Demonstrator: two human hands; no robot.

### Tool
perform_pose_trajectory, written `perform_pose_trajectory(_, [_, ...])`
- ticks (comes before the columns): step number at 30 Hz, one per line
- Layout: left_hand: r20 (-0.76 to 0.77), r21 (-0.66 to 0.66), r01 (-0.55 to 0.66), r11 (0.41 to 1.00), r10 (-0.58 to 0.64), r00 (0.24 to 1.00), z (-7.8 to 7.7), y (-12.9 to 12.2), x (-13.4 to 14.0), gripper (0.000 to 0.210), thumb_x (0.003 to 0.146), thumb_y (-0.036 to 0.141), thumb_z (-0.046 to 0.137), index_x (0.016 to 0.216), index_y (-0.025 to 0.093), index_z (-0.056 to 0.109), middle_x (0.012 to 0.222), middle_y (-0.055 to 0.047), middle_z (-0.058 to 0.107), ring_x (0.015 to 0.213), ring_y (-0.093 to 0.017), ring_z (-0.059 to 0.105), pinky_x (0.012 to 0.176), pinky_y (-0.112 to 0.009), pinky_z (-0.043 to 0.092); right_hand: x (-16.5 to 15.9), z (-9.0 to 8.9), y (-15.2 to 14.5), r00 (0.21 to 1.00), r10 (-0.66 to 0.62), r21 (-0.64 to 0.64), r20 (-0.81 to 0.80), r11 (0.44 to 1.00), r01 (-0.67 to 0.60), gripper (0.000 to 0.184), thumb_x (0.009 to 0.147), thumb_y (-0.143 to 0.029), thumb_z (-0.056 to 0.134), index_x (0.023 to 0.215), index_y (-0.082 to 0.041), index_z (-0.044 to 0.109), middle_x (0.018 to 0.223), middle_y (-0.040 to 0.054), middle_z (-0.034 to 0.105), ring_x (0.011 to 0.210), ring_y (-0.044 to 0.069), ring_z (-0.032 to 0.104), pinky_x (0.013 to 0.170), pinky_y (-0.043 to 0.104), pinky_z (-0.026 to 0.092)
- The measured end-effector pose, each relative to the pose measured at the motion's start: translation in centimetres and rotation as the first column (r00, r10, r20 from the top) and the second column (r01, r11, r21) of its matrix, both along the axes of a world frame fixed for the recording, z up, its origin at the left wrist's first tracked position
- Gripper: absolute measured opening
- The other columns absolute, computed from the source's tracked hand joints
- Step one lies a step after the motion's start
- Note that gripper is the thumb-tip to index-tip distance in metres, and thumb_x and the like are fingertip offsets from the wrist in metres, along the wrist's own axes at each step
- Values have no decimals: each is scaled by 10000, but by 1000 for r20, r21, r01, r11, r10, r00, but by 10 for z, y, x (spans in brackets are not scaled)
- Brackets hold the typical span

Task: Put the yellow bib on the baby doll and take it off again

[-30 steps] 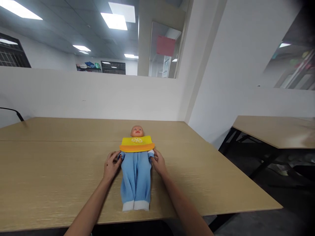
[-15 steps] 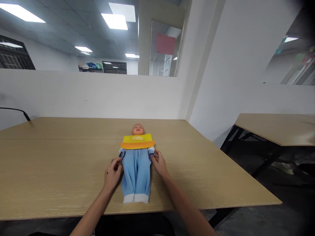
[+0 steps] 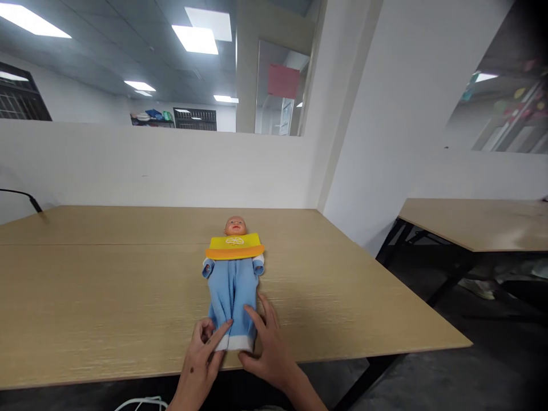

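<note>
A baby doll (image 3: 235, 226) lies on its back on the wooden table, head toward the far wall. Over its chest is a yellow bib (image 3: 234, 244) with an orange lower edge and a white fruit-slice print. It wears light blue trousers (image 3: 233, 297) with white cuffs (image 3: 240, 342) at the near end. My left hand (image 3: 204, 351) is at the left trouser leg, index finger stretched over the cloth and thumb near the cuff. My right hand (image 3: 269, 342) is beside the right leg, fingers spread, fingertips at the cloth and thumb near the cuff's bottom edge.
The wooden table (image 3: 107, 297) ends just below my hands. Behind it stands a white wall (image 3: 180, 171) with a window. Another table (image 3: 471, 225) with black legs is at the right. A white cable (image 3: 143, 401) shows below the near edge.
Both hands have left the doll's sleeve ends and moved down to the trouser cuffs. The doll remains in place on the table; the view has shifted slightly.
</note>
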State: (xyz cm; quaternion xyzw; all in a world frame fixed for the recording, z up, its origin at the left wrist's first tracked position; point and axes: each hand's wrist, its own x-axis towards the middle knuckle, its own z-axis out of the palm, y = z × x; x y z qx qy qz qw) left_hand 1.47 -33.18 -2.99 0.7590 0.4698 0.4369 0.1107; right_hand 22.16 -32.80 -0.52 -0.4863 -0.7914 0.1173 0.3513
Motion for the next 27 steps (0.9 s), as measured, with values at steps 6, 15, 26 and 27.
perform_pose_trajectory(6, [56,86,-54,995,50,997,-8,2,2,355,895,199,473,1179,253,678,1054,-105,504,965,-191,583,823,-334,534,-11,-8,0,985,-93,41,144,995,88,706,722,-243,702,1389,-273,472,1568,133,166,1407,369,248,1073,524,351])
perform_pose_trajectory(15, [61,87,-77,993,72,996,-9,1,5,327,875,216,501,1128,243,706,1075,-114,534,971,-198,601,816,-329,540,-11,-8,-4,982,-117,51,150,993,111,681,747,-289,711,1379,-211,469,1526,173,273,1367,345,348,1049,480,408])
perform_pose_trajectory(26, [59,53,-53,997,50,997,-10,3,4,331,873,240,496,1126,241,708,1057,-117,563,961,-211,609,837,-358,537,-11,-28,-1,979,-195,238,63,955,175,585,762,-284,696,1309,-200,505,1409,162,456,1266,341,487,966,461,499])
perform_pose_trajectory(27, [58,51,-52,997,49,997,-10,3,4,332,875,238,491,1125,241,708,1059,-117,564,965,-211,609,840,-358,537,-11,-28,-1,979,-196,246,49,953,178,570,768,-271,688,1303,-199,505,1398,161,465,1259,334,494,970,459,497])
